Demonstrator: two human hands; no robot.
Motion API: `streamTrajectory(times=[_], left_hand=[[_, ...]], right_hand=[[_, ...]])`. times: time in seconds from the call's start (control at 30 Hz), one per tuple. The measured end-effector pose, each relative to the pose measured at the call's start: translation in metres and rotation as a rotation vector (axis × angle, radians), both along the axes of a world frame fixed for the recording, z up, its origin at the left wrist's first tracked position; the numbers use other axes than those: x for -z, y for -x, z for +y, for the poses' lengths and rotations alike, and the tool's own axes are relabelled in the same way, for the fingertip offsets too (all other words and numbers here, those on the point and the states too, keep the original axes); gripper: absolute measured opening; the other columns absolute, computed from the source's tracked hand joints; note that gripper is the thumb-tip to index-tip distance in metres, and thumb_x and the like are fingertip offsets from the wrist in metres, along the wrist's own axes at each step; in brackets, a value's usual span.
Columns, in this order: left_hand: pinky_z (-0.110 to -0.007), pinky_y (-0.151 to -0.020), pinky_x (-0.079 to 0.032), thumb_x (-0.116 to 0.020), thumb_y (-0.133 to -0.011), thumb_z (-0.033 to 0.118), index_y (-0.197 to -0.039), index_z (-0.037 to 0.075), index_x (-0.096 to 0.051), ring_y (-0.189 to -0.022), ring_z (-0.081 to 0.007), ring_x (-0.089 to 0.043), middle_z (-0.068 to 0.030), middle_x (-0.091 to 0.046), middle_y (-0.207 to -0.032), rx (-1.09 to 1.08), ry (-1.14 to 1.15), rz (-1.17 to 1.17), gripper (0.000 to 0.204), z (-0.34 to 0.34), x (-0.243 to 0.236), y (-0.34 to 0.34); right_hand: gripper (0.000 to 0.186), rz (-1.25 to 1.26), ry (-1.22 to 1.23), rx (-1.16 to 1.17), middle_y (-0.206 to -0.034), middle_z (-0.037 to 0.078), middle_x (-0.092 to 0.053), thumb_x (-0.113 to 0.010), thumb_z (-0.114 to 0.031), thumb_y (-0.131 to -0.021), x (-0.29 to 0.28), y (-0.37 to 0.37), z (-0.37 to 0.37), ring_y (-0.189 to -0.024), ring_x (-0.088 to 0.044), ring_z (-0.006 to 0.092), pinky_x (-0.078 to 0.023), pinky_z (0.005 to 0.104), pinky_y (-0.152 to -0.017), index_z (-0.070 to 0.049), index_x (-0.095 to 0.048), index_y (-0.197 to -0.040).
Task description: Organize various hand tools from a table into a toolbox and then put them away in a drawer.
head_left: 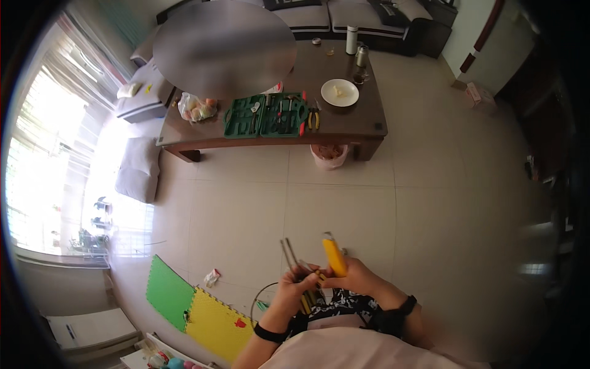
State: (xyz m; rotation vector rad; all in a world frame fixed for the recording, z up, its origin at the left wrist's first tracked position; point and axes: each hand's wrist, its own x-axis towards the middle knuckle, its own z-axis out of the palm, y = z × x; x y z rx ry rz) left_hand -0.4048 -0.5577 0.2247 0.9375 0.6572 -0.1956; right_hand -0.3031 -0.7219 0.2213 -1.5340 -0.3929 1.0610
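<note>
1. Left hand (292,291): fingers closed around slim metal-shafted tools (291,252), shafts pointing forward.
2. Right hand (355,277): clamped on a yellow tool (334,255), its grey tip also pointing forward.
3. Both hands and their tools are close together, low in the view.
4. Beyond, an open green tool case (236,118) lies on a brown table (351,125), beside pliers (314,119).

Brown table (347,123): open green tool case (268,117), yellow-handled pliers (311,120) just beside, white plate (344,100), plastic bag (196,109).
</note>
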Motion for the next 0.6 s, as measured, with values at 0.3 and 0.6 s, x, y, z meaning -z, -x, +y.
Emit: streamTrajectory(times=[0.3, 0.6], left_hand=[[-0.026, -0.073, -0.049, -0.075, -0.078, 0.008, -0.09, 0.005, -0.057, -0.081, -0.0122, -0.06, -0.0031, -0.063, -0.087, -0.186, -0.078, -0.024, 0.021, 0.175, 0.018, -0.102], [-0.021, -0.058, -0.045, -0.069, -0.084, 0.013, -0.11, 0.002, -0.059, -0.065, -0.0058, -0.052, -0.004, -0.063, -0.097, 0.108, -0.214, 0.117, 0.03, 0.36, 0.036, -0.229]], right_hand=[[0.033, 0.047, 0.041, -0.208, -0.078, -0.002, -0.055, -0.079, -0.025, -0.076, 0.018, -0.12, 0.205, -0.073, -0.05, 0.0082, -0.044, 0.0242, -0.071, -0.007, -0.056, -0.093], [0.034, 0.537, 0.056, 0.238, -0.083, 0.002, -0.063, -0.075, -0.019, -0.078, 0.057, -0.221, 0.342, -0.069, -0.057, 0.0087, -0.044, 0.0211, -0.061, -0.004, -0.057, -0.102]])
